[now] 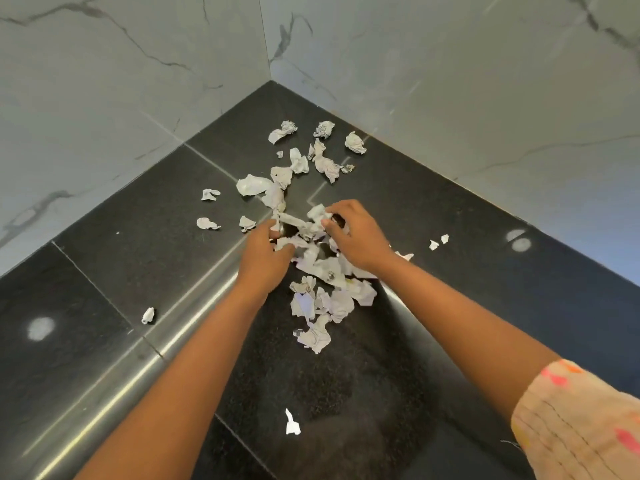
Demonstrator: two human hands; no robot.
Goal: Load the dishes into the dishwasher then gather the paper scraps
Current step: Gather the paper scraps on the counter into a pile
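Several crumpled white paper scraps [323, 299] lie scattered on a black granite counter [138, 237] in a corner. My left hand [265, 258] and my right hand [358, 239] meet over the middle of the pile, both with fingers curled around scraps. A twisted scrap [317, 216] is pinched at my right fingertips. More scraps [355, 143] lie farther back near the corner, and single bits lie at the left [148, 315], right [438, 241] and front [292, 424].
Grey-veined marble walls [138, 81] close the corner at the back and on both sides. Seams cross the counter slabs. No dishes or dishwasher are in view.
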